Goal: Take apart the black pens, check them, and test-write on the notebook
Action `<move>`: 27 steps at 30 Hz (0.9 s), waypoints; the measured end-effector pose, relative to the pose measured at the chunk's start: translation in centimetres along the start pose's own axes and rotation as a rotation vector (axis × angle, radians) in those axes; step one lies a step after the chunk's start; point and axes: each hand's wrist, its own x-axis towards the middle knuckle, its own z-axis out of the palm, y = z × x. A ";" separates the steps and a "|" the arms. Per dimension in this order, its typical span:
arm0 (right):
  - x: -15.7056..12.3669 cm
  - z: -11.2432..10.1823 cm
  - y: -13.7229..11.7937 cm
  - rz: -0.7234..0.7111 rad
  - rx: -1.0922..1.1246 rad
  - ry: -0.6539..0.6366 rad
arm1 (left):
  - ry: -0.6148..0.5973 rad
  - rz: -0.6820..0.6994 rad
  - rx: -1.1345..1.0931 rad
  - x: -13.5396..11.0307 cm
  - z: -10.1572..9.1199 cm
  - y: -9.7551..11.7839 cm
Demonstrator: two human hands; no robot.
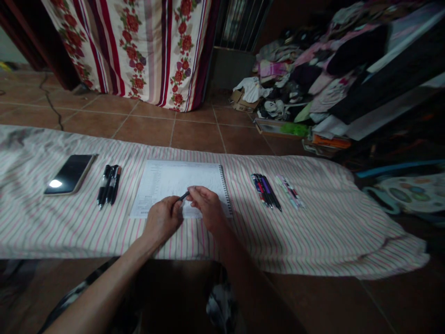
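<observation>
Both of my hands meet over the lower edge of a spiral notebook (174, 181) that lies open on a striped cloth (313, 222). My left hand (162, 221) is closed around a dark pen (184, 195). My right hand (207, 206) pinches the pen's other end with its fingertips. The pen lies almost level between the two hands, just above the written page.
Left of the notebook lie a few black pens (109, 185) and a phone (70, 174). Right of it lie several coloured pens (266, 190) and some pale ones (289, 190). Beyond are tiled floor, a floral curtain (139, 46) and a heap of clothes (313, 69).
</observation>
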 end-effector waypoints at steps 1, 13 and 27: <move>-0.1 -0.1 -0.1 0.003 0.018 -0.001 | -0.003 -0.007 0.000 0.0 -0.1 0.0; -0.6 -0.5 -1.2 0.029 0.021 0.005 | -0.026 -0.042 0.009 0.0 -0.2 0.1; 1.6 -3.6 -0.1 -0.326 -0.562 0.153 | -0.020 -0.029 0.257 -0.2 -0.9 0.3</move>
